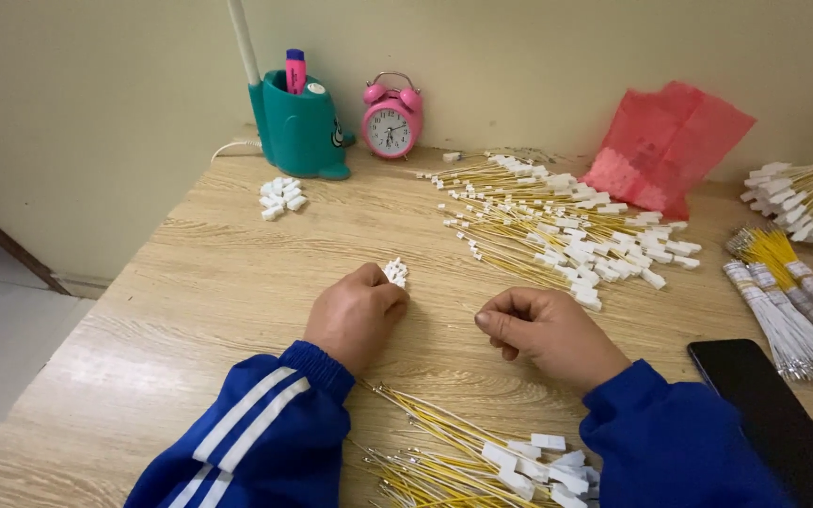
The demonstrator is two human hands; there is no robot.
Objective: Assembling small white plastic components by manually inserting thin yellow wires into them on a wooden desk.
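A: Resting beside the left hand (355,315), touching its fingertips: small cluster of white plastic connector housings (395,272), on the bare wood table (209,282), near the middle.

B: Left hand state?

A: Curled, knuckles up, fingers drawn in toward that cluster. Whether a piece is pinched inside, cannot tell. Blue sleeve with white stripes behind it.

B: Right hand (543,331)?

A: Loosely fisted, thumb laid over the fingers, just beside the left but apart from it. Nothing visible in the grip; contents hidden, cannot tell.

B: Handling, judged from this?

A: Best to pick a single housing off the cluster, not a clump; pieces look tiny and light, likely to scatter if swept. Worth keeping both hands low over the table and close together.

B: Further out?

A: Between the forearms, at the near edge: bundle of yellow wires with white plugs (482,461). Beyond the right hand: large fanned pile of the same yellow wires (557,226). Far left: second heap of white housings (280,198). At the wall: teal pen holder (298,127), pink alarm clock (391,116), red plastic bag (667,146). Right side: tied wire bundles (788,296), dark phone (769,414) lying flat near the edge.
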